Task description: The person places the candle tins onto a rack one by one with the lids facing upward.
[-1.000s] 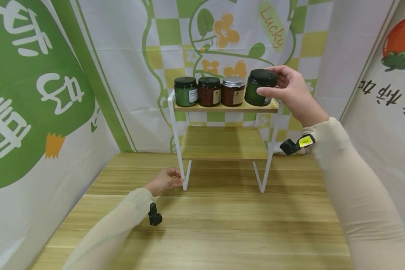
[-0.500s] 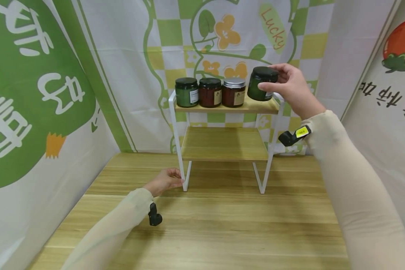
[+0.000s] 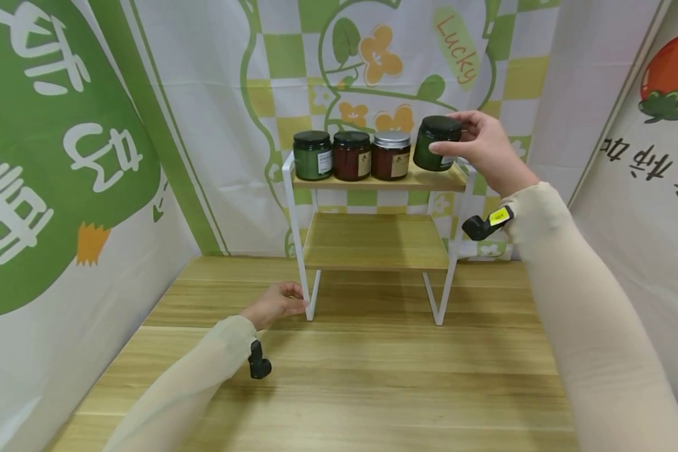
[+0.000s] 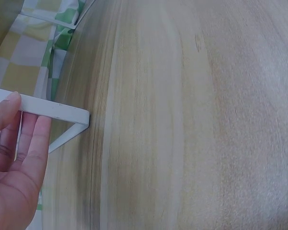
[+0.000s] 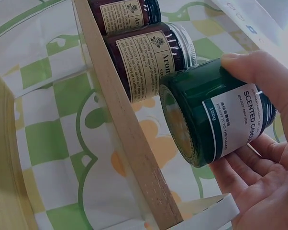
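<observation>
My right hand (image 3: 488,150) grips a green scented candle jar (image 5: 216,115) with a black lid, thumb on one side and fingers on the other. The jar hangs slightly tilted over the right end of the top shelf (image 3: 373,183), its glass base showing in the right wrist view. To its left on that shelf stand a dark red jar with a silver lid (image 3: 391,157), a dark red jar with a black lid (image 3: 351,157) and another green jar (image 3: 312,157). Down at the left, my left hand (image 3: 275,305) pinches the rack's white metal leg (image 4: 62,109) between thumb and fingers.
The two-tier rack's lower wooden shelf (image 3: 375,242) lies below the jars. It stands on a wood-grain table (image 3: 361,389). A printed cloth (image 3: 203,125) hangs right behind the rack, with more printed cloth on both sides.
The right hand has raised the green candle jar from near the shelf, then brought it slightly down and left. The left hand stays on the rack's leg.
</observation>
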